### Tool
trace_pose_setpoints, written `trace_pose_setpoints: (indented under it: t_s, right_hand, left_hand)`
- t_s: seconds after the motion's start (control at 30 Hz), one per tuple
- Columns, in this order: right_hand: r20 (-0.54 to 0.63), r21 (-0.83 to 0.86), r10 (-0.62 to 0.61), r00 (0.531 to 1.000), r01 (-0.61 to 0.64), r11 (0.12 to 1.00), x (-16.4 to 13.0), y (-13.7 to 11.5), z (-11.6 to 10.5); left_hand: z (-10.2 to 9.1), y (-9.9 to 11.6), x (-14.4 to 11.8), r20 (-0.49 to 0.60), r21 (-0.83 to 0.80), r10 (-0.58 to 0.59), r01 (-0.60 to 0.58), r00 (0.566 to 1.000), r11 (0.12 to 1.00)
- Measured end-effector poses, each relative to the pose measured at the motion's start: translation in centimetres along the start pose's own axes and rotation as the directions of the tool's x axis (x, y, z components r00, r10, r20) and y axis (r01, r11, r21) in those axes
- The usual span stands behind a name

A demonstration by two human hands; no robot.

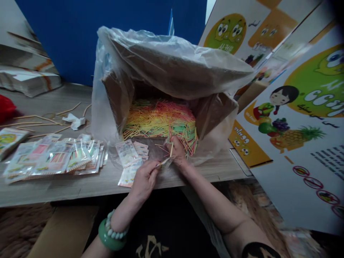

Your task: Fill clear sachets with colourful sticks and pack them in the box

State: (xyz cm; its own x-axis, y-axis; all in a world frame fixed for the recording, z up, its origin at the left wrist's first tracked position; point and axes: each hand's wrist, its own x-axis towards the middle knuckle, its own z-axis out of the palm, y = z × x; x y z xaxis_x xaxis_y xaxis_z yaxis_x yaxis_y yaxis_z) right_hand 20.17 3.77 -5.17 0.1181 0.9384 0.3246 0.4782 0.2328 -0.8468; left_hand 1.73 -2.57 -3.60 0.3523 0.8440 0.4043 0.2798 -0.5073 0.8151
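Observation:
My left hand [146,179] is closed on the edge of a small clear plastic packet [163,162], seen almost edge-on. At the front of the open carton, my right hand [177,151] pinches a few thin coloured sticks [171,148] at the packet's mouth; their exact number cannot be made out. Just beyond my hands, a heap of yellow, pink, orange and green sticks [161,118] lies inside the carton [115,102]. A clear plastic liner [103,107] drapes over its walls. Beside my left hand rest several flat printed packets [127,153].
Filled packets [56,157] lie in an overlapping row at left. Behind them are tan strips [40,116], a crumpled white scrap [73,121] and stacked white cartons [28,82]. A blue panel [67,36] stands behind; large printed boxes [301,143] rise at right.

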Motion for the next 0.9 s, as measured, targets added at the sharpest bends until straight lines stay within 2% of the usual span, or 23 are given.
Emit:
trace_pose_setpoints:
  t_s: [0.13,0.3,0.33,0.4,0.5,0.53,0.6,0.7,0.77,0.83,0.9]
  right_hand:
    - [0.163,-0.127,-0.019,0.986,0.040,0.991,-2.2,0.0,0.8]
    - [0.200,-0.121,-0.047,0.979,0.072,0.990,-2.3,-0.4,1.1]
    - [0.209,-0.104,-0.041,0.977,0.064,0.992,-2.2,-0.4,1.1]
    - [0.200,-0.068,-0.002,0.980,0.016,0.998,-2.0,-0.4,1.0]
    - [0.145,-0.042,0.090,0.985,-0.085,0.995,-1.7,-0.3,0.5]
    - [0.146,-0.043,0.105,0.984,-0.100,0.994,-1.7,-0.3,0.2]
    - [0.185,-0.024,0.096,0.978,-0.093,0.995,-1.8,-0.4,-0.2]
    - [0.215,0.022,0.057,0.975,-0.064,0.998,-2.2,-0.6,-0.2]
    - [0.220,0.026,0.053,0.974,-0.060,0.998,-2.5,-0.5,0.2]
    - [0.240,0.006,0.026,0.970,-0.029,1.000,-2.7,-0.3,0.8]
    - [0.259,-0.027,-0.030,0.965,0.038,0.999,-2.9,0.0,1.2]
  left_hand:
    - [-0.1,0.4,0.2,-0.032,0.039,0.033,-0.032,0.999,0.999]
    - [1.0,0.5,0.9,-0.058,0.320,-0.001,0.019,0.998,0.947]
    - [1.0,0.6,1.2,-0.034,0.401,0.012,0.002,0.999,0.916]
    - [0.7,0.8,1.9,0.080,0.538,0.033,-0.071,0.996,0.840]
    - [0.1,0.7,2.6,0.277,0.618,-0.022,-0.161,0.961,0.769]
    - [0.1,0.7,2.7,0.303,0.622,-0.046,-0.160,0.952,0.767]
    - [0.1,0.4,2.5,0.285,0.605,-0.061,-0.130,0.957,0.786]
    - [0.5,0.0,2.1,0.137,0.513,0.013,-0.083,0.990,0.855]
    - [0.8,0.0,2.1,0.060,0.424,0.074,-0.093,0.995,0.901]
    - [1.0,0.3,2.1,0.058,0.342,0.108,-0.121,0.992,0.932]
    - [1.2,0.8,2.1,0.065,0.318,0.089,-0.105,0.994,0.942]
